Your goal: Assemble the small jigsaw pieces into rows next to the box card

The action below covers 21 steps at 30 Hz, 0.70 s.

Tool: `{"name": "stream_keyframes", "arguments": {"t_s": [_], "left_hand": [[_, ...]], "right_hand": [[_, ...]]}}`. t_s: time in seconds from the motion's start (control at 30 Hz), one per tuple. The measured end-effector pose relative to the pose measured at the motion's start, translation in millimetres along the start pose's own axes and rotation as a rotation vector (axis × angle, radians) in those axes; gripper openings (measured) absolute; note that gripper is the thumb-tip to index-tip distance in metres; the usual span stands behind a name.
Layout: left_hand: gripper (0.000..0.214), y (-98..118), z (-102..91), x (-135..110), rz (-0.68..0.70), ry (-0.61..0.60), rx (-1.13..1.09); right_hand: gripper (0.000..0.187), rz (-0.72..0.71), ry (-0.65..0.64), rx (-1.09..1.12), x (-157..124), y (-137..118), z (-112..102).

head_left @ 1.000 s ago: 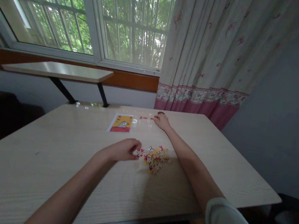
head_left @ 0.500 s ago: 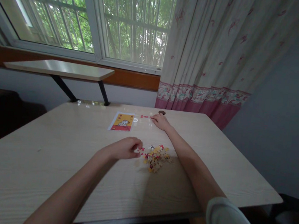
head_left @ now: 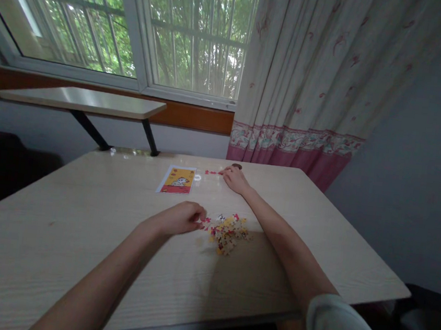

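My right hand (head_left: 236,179) reaches to the far side of the table, its fingertips pinched on a small red jigsaw puzzle piece at the right end of a short row of red pieces (head_left: 212,172). Much of that piece is hidden by the fingers. Nearer to me, my left hand (head_left: 185,218) rests with curled fingers at the left edge of a loose pile of jigsaw puzzle pieces (head_left: 229,234), yellow, red, white and plain-backed. Red pieces show at its thumb and fingertips, and it seems to grip one.
A picture sheet (head_left: 178,181) with a spotted dog on yellow and red lies left of the row. A round dark disc (head_left: 236,165) sits at the table's back edge. A raised shelf (head_left: 85,99) on black legs stands back left, below the window; a curtain (head_left: 290,99) hangs behind.
The camera view shifts slightly. At the row, my right fingers have drawn their red piece closer to the others. My left hand stays beside the pile.
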State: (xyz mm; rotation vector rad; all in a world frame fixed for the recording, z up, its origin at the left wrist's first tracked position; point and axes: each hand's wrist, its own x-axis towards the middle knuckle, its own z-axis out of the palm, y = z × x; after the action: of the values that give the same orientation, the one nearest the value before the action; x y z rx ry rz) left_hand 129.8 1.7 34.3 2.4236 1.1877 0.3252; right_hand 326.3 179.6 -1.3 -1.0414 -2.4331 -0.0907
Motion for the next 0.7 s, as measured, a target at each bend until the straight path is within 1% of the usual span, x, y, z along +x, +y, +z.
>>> {"name": "stream_keyframes", "arguments": {"t_s": [0.13,0.3,0.4,0.47,0.53,0.6,0.7], "left_hand": [[0.013,5.9,0.6,0.4,0.015,0.023,0.028],[0.013,10.7,6.6,4.9,0.027,0.079,0.123],[0.01,11.6,7.9,5.8,0.063,0.089,0.089],[0.013,11.9,6.9,5.0,0.084,0.101,0.034],[0.017,11.3,5.3,4.4,0.062,0.127,-0.035],[0.018,9.6,4.2,5.3,-0.009,0.199,-0.122],[0.014,5.3,5.4,10.6,-0.156,0.414,-0.36]], "right_hand": [[0.027,-0.129,0.023,0.062,-10.7,-10.0,-11.7],[0.022,-0.296,0.068,0.139,-37.4,-34.9,-39.3],[0.02,-0.338,0.066,0.174,-55.2,-50.2,-56.1],[0.019,-0.343,0.072,0.2,-64.3,-57.4,-64.2],[0.018,-0.341,0.08,0.23,-69.6,-62.0,-68.9],[0.017,-0.337,0.092,0.26,-71.1,-64.9,-70.7],[0.016,-0.309,0.128,0.299,-69.4,-69.2,-68.9]]}}
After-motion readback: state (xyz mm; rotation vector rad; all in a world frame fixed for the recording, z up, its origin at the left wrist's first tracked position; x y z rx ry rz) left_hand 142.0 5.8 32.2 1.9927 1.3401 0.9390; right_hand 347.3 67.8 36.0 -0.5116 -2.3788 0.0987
